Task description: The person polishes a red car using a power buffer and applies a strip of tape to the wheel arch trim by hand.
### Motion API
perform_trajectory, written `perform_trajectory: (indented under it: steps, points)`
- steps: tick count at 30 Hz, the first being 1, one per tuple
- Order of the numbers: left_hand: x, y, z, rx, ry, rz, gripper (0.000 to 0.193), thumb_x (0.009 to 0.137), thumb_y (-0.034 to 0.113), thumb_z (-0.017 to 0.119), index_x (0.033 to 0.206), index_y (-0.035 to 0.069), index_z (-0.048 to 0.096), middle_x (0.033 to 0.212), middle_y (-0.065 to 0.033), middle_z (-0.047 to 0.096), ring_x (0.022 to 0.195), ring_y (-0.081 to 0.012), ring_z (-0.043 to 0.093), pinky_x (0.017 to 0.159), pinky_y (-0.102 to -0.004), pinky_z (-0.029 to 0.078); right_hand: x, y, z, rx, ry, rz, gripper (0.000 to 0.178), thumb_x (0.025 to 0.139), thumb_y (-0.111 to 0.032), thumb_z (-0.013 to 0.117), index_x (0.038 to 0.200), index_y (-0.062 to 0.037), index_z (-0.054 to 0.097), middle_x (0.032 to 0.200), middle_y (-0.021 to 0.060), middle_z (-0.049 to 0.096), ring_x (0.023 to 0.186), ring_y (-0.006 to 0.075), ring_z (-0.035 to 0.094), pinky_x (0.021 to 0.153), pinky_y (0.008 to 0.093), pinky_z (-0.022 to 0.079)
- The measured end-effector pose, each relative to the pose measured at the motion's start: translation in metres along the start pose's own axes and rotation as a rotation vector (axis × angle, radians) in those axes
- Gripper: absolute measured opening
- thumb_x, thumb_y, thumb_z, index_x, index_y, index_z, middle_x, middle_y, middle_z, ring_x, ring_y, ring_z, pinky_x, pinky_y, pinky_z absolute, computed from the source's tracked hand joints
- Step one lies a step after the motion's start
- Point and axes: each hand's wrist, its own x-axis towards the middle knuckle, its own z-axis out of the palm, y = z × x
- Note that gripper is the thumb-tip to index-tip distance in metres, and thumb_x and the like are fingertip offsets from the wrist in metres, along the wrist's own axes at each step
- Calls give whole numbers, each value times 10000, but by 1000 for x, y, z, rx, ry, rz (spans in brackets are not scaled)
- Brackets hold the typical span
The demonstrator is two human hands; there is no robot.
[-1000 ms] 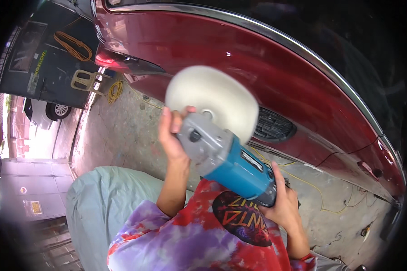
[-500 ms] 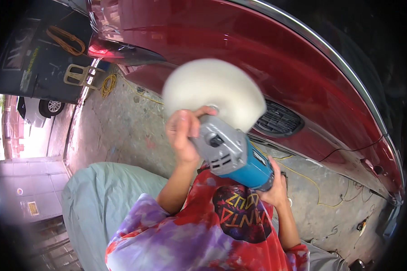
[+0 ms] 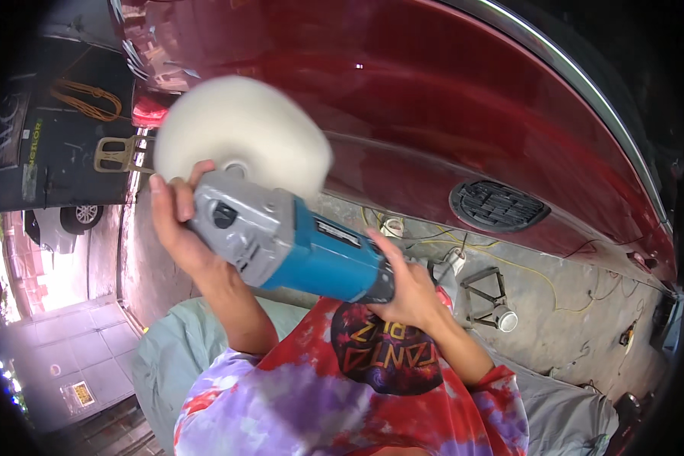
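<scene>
Garage floor point(image 3: 577, 327) and red car point(image 3: 403, 83) frame a two-handed hold on a polisher point(image 3: 323, 254)

A concrete workspace stretches beneath the curved side of the red car, with a dark wall point(image 3: 68, 163) at far left carrying a coil of orange rope point(image 3: 91, 97). A beige chair point(image 3: 114, 154) stands near the wall, and a pale car point(image 3: 57, 232) shows in the bright light beyond. In front of the red car, a person in a tie-dye shirt point(image 3: 273, 403) holds the blue-and-grey polisher across the chest, its big white pad point(image 3: 239, 133) turned toward the upper left. The left hand point(image 3: 186, 228) is partly curled, its fingers spread around the grey head, just beside the pad. The right hand point(image 3: 410, 289) is wrapped around the black rear end of the tool. The pad overlaps the car's lower side in view, its edge blurred; whether the two touch cannot be told. A black oval vent point(image 3: 498, 205) sits low on the car, and a white can point(image 3: 505, 319) is on the floor to the right.
</scene>
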Motion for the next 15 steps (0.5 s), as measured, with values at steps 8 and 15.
perform_trajectory:
  steps: [8, 15]
  points:
    - [2, -3, -10, -160, 14, -184, 472, 1051, 311, 510, 619, 168, 383, 659, -86, 516, 862, -261, 660, 716, -432, 608, -7, -18, -5, -89, 72, 103, 1062, 644, -111, 830, 1553, -206, 288, 1032, 240, 705, 939, 450, 679, 763, 499, 556]
    - [23, 11, -41, -15, 136, -199, 489, 1032, 351, 546, 603, 174, 391, 798, -173, 633, 834, -280, 675, 695, -453, 611, 18, -43, 2, -32, -210, 151, 1109, 669, -106, 825, 1580, -189, 197, 950, 238, 693, 875, 464, 668, 724, 516, 519]
